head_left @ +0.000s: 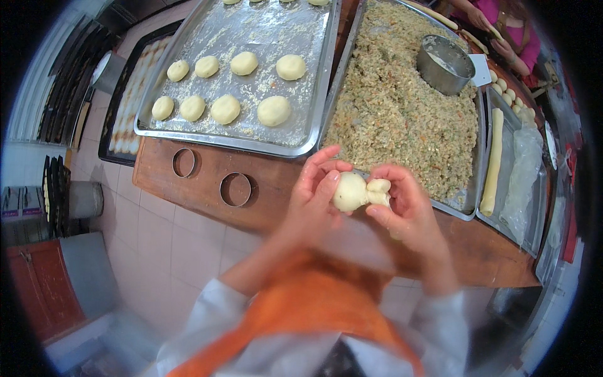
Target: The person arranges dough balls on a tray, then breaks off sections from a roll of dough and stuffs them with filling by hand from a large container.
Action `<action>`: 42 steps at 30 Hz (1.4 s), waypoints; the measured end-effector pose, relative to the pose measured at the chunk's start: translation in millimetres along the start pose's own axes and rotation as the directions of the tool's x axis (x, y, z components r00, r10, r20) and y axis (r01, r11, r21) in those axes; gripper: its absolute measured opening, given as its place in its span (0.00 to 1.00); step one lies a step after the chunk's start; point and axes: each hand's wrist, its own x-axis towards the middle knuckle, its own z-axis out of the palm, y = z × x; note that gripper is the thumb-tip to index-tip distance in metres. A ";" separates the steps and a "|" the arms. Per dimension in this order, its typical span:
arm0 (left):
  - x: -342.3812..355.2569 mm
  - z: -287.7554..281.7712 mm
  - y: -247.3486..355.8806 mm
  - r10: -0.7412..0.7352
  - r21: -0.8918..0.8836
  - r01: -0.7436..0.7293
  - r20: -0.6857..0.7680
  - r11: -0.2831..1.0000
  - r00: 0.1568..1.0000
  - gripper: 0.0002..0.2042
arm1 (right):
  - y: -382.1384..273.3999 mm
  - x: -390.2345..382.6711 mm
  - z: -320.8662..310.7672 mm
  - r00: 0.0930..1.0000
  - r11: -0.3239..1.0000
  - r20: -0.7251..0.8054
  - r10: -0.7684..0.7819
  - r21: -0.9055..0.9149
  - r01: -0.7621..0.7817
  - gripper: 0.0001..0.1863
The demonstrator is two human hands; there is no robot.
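Observation:
Between my two hands, above the table's front edge, is a pale dough ball [350,191] with a pinched neck. My left hand [318,190] cups its rounded side, thumb and fingers wrapped round it. The twisted end, a small lump of dough, is pinched between the thumb and fingers of my right hand [402,200]. Just beyond my hands lies a wide metal tray of crumbly filling [402,107], with a round metal tin [446,65] resting in it. Left of that, a floured metal tray [251,141] carries rows of round dough pieces [274,111].
Two metal rings [235,189] lie on the wooden table [163,163]. At the right, another tray [537,232] holds a long dough roll [492,162] and a clear plastic sheet [522,179]. Across the table, a person in pink [531,47] handles dough. A dark baking tray [116,157] sits far left.

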 end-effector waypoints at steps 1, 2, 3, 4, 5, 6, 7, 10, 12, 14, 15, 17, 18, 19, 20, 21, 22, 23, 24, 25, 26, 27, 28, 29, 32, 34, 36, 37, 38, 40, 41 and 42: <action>1.9 -6.6 -0.8 -0.055 0.028 0.053 0.079 0.998 0.995 0.13 | -1.5 -1.0 1.1 1.000 0.999 -0.010 -0.006 -0.042 0.005 0.16; 4.3 -17.0 -0.4 -0.110 0.060 0.102 0.156 0.993 0.982 0.13 | -5.5 -1.3 0.0 0.992 0.954 0.015 -0.126 -0.272 0.126 0.16; 5.5 -22.4 0.1 -0.167 0.096 0.148 0.231 0.984 0.959 0.12 | -10.2 -1.7 -2.1 0.969 0.842 0.067 -0.236 -0.483 0.238 0.16; 5.1 -22.5 -0.2 -0.193 0.122 0.170 0.217 0.978 0.957 0.13 | -13.0 -1.9 -3.2 0.934 0.672 0.142 -0.327 -0.660 0.336 0.17; 4.6 -20.9 1.1 -0.216 0.147 0.189 0.199 0.971 0.956 0.13 | -12.9 -2.1 -2.0 0.932 0.676 0.130 -0.339 -0.655 0.337 0.16; 4.0 -19.5 2.1 -0.239 0.172 0.209 0.181 0.963 0.954 0.14 | -12.7 -2.9 -0.2 0.929 0.680 0.117 -0.350 -0.650 0.338 0.15; 2.9 -18.5 2.2 -0.228 0.142 0.204 0.188 0.969 0.955 0.14 | -12.4 -3.1 1.0 0.927 0.685 0.105 -0.361 -0.645 0.340 0.15; -3.9 -16.6 -0.5 -0.173 0.128 0.144 0.251 0.981 0.952 0.15 | -5.9 -4.3 -0.2 0.900 0.672 0.057 -0.432 -0.645 0.363 0.12; -7.4 -17.2 -1.3 -0.091 0.211 0.020 0.336 0.977 0.938 0.19 | -3.7 -3.6 0.5 0.880 0.641 0.086 -0.468 -0.652 0.405 0.11; -7.2 -18.2 -1.4 -0.119 0.234 0.038 0.340 0.971 0.933 0.22 | -1.8 -3.4 1.6 0.862 0.615 0.109 -0.494 -0.658 0.435 0.11; -6.9 -18.6 -1.8 -0.133 0.245 0.048 0.343 0.968 0.930 0.24 | -1.0 -3.7 2.5 0.856 0.604 0.116 -0.503 -0.661 0.445 0.11; -5.8 -20.0 -5.9 -0.088 0.247 -0.005 0.363 0.969 0.928 0.23 | 0.0 -3.8 4.1 0.848 0.596 0.129 -0.514 -0.658 0.461 0.11; -5.1 -20.9 -8.6 -0.065 0.248 -0.031 0.372 0.968 0.926 0.23 | 0.2 -3.9 4.8 0.846 0.597 0.136 -0.516 -0.651 0.468 0.11; -4.1 -22.0 -11.1 -0.047 0.267 -0.058 0.371 0.962 0.928 0.23 | 0.6 -4.0 5.5 0.844 0.598 0.142 -0.517 -0.645 0.475 0.11; -3.0 -23.3 -13.6 -0.029 0.288 -0.085 0.370 0.954 0.929 0.22 | 1.9 -4.1 6.2 0.851 0.598 0.140 -0.507 -0.654 0.464 0.12; -1.7 -24.4 -16.2 -0.011 0.309 -0.112 0.370 0.945 0.929 0.22 | 3.8 -4.3 6.9 0.858 0.597 0.137 -0.496 -0.663 0.452 0.12; -0.3 -24.9 -20.1 -0.002 0.327 -0.117 0.344 0.938 0.939 0.21 | 5.8 -4.5 7.6 0.864 0.596 0.134 -0.485 -0.672 0.439 0.12; 2.5 -24.1 -23.1 0.002 0.344 -0.118 0.319 0.931 0.948 0.20 | 8.9 -4.2 8.2 0.879 0.652 0.101 -0.466 -0.632 0.418 0.13; 4.7 -22.9 -23.6 0.007 0.361 -0.118 0.295 0.925 0.955 0.20 | 12.5 -4.3 8.8 0.894 0.705 0.068 -0.444 -0.589 0.395 0.14; 6.2 -22.1 -20.9 -0.065 0.313 -0.019 0.255 0.950 0.965 0.19 | 14.0 -4.6 9.4 0.907 0.754 0.037 -0.419 -0.544 0.370 0.15; 4.4 -20.5 -11.8 -0.127 0.265 0.071 0.204 0.962 0.971 0.19 | 15.4 -5.1 11.8 0.897 0.842 -0.077 -0.435 -0.387 0.376 0.15; 2.7 -20.4 -6.9 -0.192 0.210 0.158 0.155 0.965 0.969 0.19 | 15.9 -5.7 14.2 0.885 0.898 -0.190 -0.425 -0.214 0.385 0.16; 1.4 -22.2 -7.2 -0.119 0.189 0.087 0.168 0.978 0.979 0.19 | 16.4 -5.4 15.7 0.872 0.917 -0.297 -0.388 -0.033 0.397 0.16; -0.7 -24.7 -7.1 -0.051 0.168 0.020 0.185 0.986 0.981 0.19 | 16.7 -5.5 6.4 0.886 0.914 -0.350 -0.304 0.154 0.375 0.14; -4.9 -43.1 -3.2 0.136 0.464 -0.242 0.250 0.852 0.959 0.21 | 13.8 -7.7 -0.9 0.870 0.935 -0.482 -0.104 0.250 0.251 0.13; -3.9 -62.5 3.6 0.291 0.774 -0.510 0.424 0.375 0.858 0.24 | 26.9 -18.5 -9.4 0.895 0.954 -0.442 -0.048 0.244 0.172 0.12; 6.4 -98.5 -5.4 0.326 0.766 -0.637 0.628 -0.094 0.707 0.27 | 36.7 -27.5 -13.7 0.903 0.960 -0.429 0.002 0.253 0.118 0.11; 8.4 -112.9 -11.5 0.290 0.688 -0.649 0.725 -0.324 0.624 0.28 | 38.7 -30.9 -15.6 0.896 0.959 -0.444 0.023 0.261 0.105 0.11; 6.5 -122.9 -17.6 0.267 0.680 -0.632 0.730 -0.371 0.629 0.29 | 45.4 -30.7 -16.6 0.890 0.957 -0.455 0.044 0.275 0.094 0.11; 1.5 -126.7 -22.1 0.224 0.648 -0.618 0.749 -0.446 0.624 0.32 | 48.7 -29.7 -18.4 0.891 0.954 -0.451 0.057 0.288 0.085 0.10; -2.4 -127.1 -25.0 0.194 0.663 -0.623 0.734 -0.415 0.651 0.32 | 50.2 -29.4 -18.9 0.890 0.952 -0.451 0.063 0.295 0.082 0.10; -7.0 -125.9 -28.1 0.163 0.678 -0.627 0.718 -0.384 0.677 0.33 | 51.5 -29.8 -18.7 0.890 0.950 -0.451 0.070 0.301 0.078 0.09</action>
